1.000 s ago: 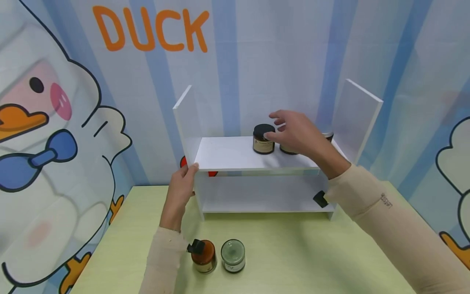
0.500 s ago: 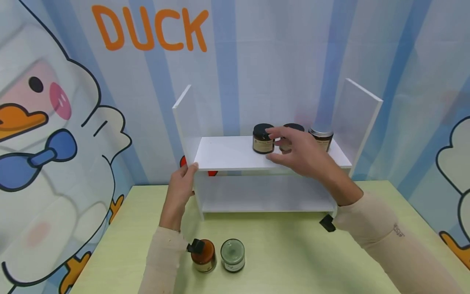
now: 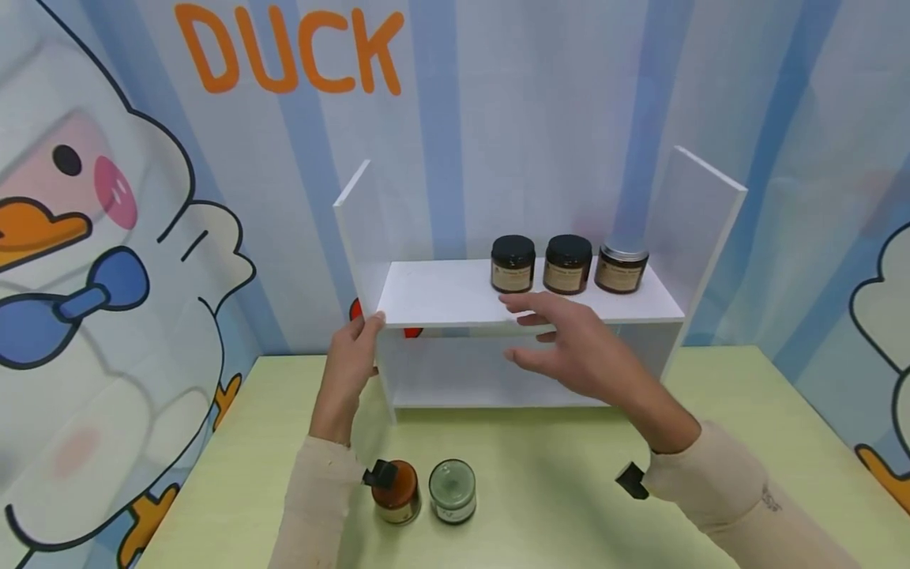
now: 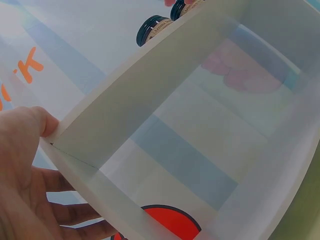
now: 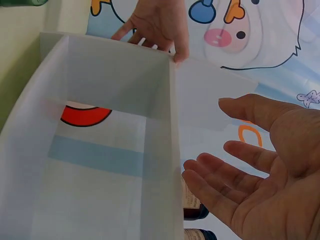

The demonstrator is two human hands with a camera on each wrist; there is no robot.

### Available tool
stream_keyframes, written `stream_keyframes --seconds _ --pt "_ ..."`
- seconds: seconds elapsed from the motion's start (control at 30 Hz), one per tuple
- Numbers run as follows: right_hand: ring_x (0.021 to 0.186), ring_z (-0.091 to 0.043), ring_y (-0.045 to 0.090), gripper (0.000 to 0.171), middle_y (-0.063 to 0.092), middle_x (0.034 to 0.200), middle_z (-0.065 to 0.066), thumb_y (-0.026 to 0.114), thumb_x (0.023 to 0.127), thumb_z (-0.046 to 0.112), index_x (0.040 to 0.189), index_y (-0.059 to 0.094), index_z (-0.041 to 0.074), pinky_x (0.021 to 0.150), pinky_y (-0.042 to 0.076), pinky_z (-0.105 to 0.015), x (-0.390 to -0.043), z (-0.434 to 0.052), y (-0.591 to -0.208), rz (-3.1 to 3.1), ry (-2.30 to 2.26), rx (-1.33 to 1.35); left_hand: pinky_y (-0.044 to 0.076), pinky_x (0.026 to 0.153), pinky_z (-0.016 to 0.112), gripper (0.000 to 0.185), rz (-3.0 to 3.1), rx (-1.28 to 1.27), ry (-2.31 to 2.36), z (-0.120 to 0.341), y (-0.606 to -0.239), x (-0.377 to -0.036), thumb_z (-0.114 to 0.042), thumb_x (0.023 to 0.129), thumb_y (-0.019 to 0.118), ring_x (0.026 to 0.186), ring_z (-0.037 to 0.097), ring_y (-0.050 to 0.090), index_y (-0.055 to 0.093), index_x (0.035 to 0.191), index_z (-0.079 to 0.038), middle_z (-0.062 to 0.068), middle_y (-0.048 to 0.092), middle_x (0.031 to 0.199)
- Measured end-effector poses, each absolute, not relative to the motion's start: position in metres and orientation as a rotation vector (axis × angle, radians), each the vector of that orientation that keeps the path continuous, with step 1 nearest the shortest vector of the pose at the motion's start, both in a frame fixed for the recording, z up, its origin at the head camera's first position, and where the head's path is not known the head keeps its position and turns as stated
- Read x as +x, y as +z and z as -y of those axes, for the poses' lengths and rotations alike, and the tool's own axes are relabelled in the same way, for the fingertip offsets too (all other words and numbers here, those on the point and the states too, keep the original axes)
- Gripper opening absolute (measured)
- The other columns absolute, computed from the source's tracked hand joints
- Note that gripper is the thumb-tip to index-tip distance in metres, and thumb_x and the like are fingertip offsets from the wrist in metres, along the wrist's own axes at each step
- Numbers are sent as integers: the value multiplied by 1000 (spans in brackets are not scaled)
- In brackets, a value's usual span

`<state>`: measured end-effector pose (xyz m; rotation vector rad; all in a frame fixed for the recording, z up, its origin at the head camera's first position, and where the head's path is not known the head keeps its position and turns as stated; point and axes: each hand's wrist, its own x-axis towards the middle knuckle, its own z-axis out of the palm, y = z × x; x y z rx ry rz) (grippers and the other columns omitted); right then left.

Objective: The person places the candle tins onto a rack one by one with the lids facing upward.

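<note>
A white shelf unit [image 3: 455, 300] stands on the green table against the wall. Three brown jars stand in a row at the right of its upper board: two with black lids [image 3: 513, 263] [image 3: 567, 263] and one with a silver lid [image 3: 621, 267]. My left hand [image 3: 355, 348] grips the unit's left side panel, thumb at the board's front corner [image 4: 45, 122]. My right hand [image 3: 562, 340] hovers open in front of the board's edge, below the jars, holding nothing; its palm [image 5: 270, 165] shows in the right wrist view, with the jars [image 5: 192, 202] beyond it.
Two more jars stand on the table near my left forearm: an amber one [image 3: 395, 494] and a clear green-tinted one [image 3: 452, 491]. The unit's lower compartment [image 3: 498, 375] holds nothing. A cartoon duck backdrop [image 3: 107, 237] closes off the back and sides.
My right hand has drawn back from the jars on the upper board, down and toward me, uncovering the middle jar. The left hand has kept its hold on the side panel.
</note>
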<state>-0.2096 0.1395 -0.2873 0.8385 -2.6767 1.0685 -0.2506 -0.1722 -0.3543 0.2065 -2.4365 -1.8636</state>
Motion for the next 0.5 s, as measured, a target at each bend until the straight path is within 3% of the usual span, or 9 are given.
stream_keyframes --seconds 0.5 --pt "122 -25 64 63 58 145 -3 80 89 23 146 55 18 97 55 -43 -201 -131 -324 2692 1083 900 46 104 56 74 2434 222 -1865 171 -353 -251 -59 102 46 145 31 35 36 158 -13 8 34 162"
